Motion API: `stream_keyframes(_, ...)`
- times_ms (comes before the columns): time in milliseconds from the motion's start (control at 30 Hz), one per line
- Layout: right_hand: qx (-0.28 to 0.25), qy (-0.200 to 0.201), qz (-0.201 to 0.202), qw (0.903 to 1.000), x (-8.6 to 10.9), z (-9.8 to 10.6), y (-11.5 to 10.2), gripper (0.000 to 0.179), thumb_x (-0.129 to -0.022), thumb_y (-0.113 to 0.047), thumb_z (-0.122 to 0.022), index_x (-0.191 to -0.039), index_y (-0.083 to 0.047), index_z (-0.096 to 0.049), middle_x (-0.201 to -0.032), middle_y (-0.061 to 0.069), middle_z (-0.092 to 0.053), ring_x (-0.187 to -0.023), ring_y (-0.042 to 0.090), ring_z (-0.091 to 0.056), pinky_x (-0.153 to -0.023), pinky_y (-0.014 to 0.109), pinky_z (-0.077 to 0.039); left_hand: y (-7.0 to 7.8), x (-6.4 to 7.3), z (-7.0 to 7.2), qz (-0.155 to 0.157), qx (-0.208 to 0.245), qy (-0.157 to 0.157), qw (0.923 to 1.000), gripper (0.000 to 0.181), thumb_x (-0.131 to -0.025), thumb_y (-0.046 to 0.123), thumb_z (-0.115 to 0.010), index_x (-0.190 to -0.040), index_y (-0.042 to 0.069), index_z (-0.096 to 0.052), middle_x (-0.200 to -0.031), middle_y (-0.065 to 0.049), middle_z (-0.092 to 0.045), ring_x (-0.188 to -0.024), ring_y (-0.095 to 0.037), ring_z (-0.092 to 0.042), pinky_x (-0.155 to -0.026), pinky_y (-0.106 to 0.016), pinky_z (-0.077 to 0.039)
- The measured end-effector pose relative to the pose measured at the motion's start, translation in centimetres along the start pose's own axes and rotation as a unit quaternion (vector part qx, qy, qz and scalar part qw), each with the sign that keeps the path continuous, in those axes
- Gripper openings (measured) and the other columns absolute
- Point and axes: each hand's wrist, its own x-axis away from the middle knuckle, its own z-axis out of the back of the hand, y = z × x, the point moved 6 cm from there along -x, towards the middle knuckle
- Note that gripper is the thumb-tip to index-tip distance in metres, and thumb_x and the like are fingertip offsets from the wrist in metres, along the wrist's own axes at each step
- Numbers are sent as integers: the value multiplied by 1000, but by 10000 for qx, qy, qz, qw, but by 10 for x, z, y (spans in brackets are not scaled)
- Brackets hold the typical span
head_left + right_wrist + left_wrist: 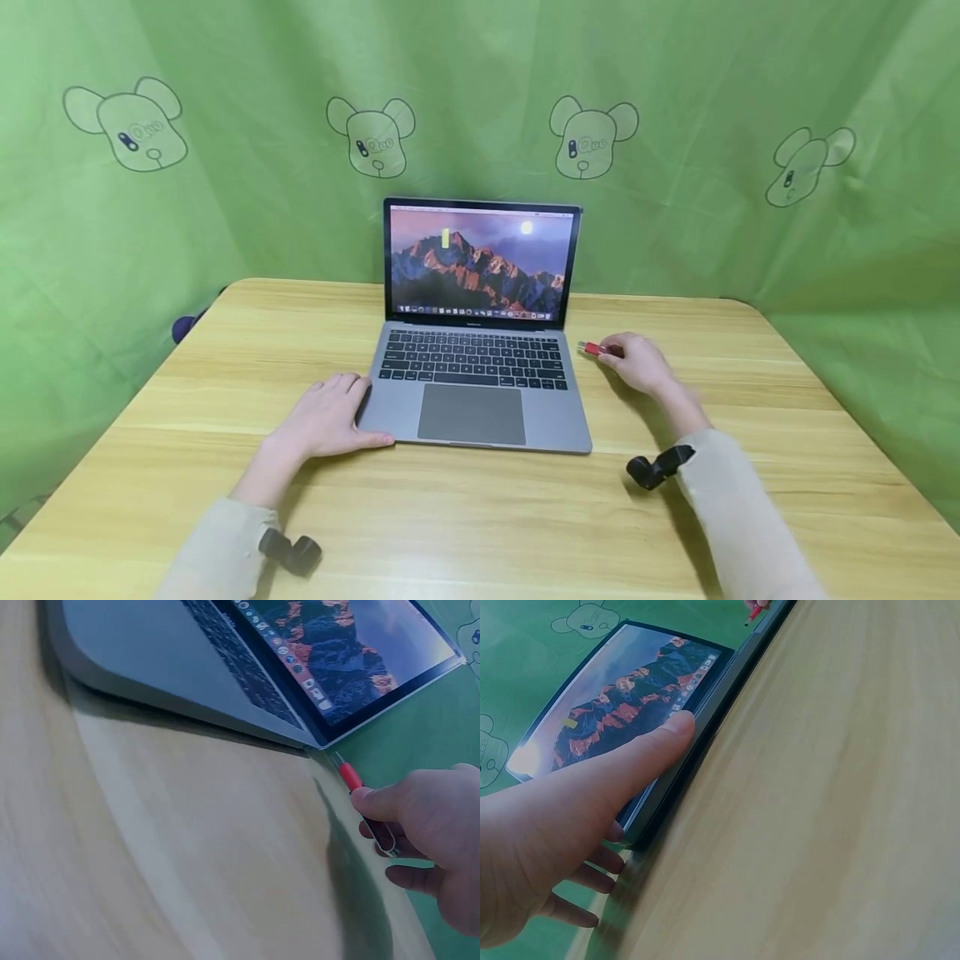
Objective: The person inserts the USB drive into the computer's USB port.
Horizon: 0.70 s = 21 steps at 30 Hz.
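A grey laptop (470,392) stands with its lid raised on the table. At its front left corner rests my left hand (318,417), thumb stretched along the front edge and fingers by the left side. The left wrist view shows that thumb (649,750) lying straight against the laptop's edge. My right hand (637,360) pinches a red USB flash drive (592,348) just right of the keyboard. In the right wrist view, the metal plug of the flash drive (349,775) points toward the laptop's rear right corner, apart from it. A metal loop hangs at the drive's other end.
The wooden table (465,525) extends around the laptop on all sides. Behind it hangs a green curtain (480,50) with printed bear heads. A black wrist device (291,552) is on the left sleeve, and another black device (660,467) on the right.
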Motion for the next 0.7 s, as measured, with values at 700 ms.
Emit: stream_keyframes(700,-147,67,-188,9997,-8,-16,-1,20,-88,-11,-61,-99,4,-65,-89,17,-56,-84,31,-50,-76,48,-41,0,-1,0,19,71,-45,10000,104,-67,80,-52,-131,-3,-46,-125,-19,-52,-114,-34,-48,-94,-54,-38)
